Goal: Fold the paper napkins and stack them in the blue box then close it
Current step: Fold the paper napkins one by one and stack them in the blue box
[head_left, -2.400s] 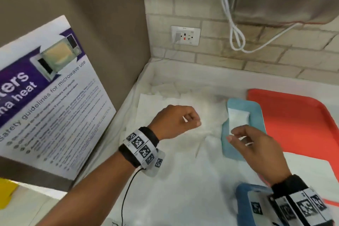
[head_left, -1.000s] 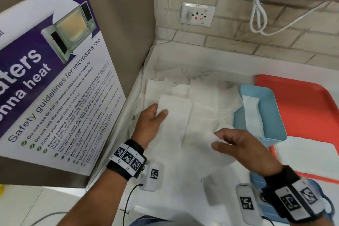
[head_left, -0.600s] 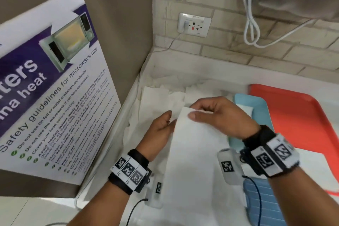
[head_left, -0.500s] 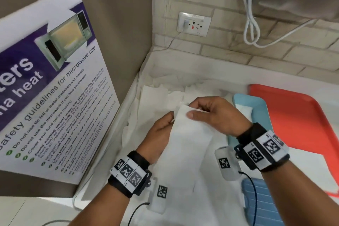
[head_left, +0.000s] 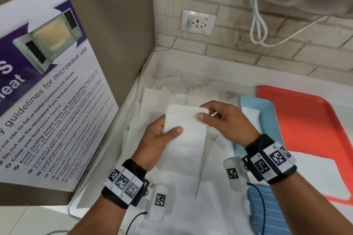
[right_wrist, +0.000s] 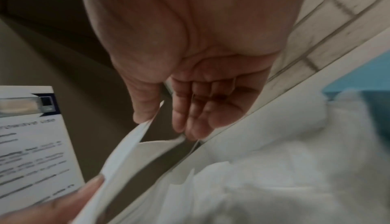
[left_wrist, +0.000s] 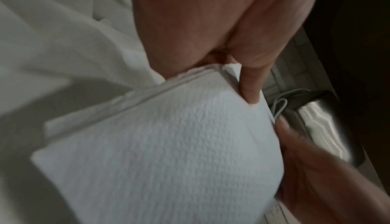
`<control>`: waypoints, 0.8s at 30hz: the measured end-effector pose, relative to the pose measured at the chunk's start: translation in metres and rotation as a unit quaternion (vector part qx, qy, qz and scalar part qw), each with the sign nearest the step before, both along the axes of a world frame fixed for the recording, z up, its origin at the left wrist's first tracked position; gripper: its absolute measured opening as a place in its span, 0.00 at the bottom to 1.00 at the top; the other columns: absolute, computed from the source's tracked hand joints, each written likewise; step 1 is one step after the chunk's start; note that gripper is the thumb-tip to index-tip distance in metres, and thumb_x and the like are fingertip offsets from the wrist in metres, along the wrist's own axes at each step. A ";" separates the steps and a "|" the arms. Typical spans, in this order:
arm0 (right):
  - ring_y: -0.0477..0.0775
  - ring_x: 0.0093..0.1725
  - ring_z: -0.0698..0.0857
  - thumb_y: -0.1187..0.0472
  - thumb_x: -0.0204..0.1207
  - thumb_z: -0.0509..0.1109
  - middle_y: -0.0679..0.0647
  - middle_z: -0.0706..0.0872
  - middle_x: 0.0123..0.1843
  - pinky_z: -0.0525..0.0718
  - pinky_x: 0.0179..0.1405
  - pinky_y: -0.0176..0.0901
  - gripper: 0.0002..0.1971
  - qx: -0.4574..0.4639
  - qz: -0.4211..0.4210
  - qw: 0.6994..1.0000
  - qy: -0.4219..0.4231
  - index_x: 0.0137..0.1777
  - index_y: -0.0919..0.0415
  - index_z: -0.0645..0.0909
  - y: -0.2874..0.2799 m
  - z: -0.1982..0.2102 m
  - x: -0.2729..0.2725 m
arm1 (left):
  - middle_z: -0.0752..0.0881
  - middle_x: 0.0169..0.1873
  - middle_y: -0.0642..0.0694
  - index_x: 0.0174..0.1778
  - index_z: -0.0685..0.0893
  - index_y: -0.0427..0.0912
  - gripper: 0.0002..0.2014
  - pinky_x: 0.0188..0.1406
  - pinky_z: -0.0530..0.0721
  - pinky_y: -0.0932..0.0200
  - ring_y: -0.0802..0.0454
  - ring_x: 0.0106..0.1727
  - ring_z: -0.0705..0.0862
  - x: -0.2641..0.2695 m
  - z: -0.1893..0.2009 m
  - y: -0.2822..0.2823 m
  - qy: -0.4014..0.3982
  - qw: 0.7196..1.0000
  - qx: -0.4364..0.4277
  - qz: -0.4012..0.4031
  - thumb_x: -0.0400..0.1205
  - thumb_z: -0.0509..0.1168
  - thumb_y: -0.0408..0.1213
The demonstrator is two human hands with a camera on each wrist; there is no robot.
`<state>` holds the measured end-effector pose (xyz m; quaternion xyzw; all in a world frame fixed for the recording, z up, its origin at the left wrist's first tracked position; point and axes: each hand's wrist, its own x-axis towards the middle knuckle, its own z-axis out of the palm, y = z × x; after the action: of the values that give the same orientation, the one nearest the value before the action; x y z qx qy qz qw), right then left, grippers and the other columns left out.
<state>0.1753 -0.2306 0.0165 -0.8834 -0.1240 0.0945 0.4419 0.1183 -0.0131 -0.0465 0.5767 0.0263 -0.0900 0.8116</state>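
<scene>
I hold a long white paper napkin up over the pile. My left hand grips its left edge, thumb on top. My right hand pinches its top right corner between thumb and fingers. The left wrist view shows the napkin layered under my left hand. In the right wrist view my right hand pinches a napkin edge. The open blue box sits to the right with a folded napkin inside. Its blue lid lies near my right forearm.
Loose white napkins cover the counter corner. A red tray lies right of the box with a white sheet on it. A microwave safety poster stands at the left. A wall socket and white cable are behind.
The napkin was picked from the pile, then taken by both hands. Since half a second ago my left thumb has come onto its face and the held strip looks shorter.
</scene>
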 end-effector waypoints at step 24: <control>0.48 0.61 0.78 0.46 0.81 0.69 0.41 0.85 0.57 0.68 0.51 0.43 0.11 -0.448 0.219 0.867 0.015 0.61 0.43 0.83 -0.014 0.005 -0.012 | 0.91 0.62 0.42 0.69 0.79 0.46 0.20 0.61 0.89 0.53 0.40 0.66 0.89 0.011 -0.010 0.009 -0.008 0.991 0.063 0.117 0.84 0.70 0.24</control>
<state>0.1629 -0.2447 0.0216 -0.9350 -0.2516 0.2479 -0.0315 0.1293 -0.0040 -0.0565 0.6202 0.0928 0.0119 0.7789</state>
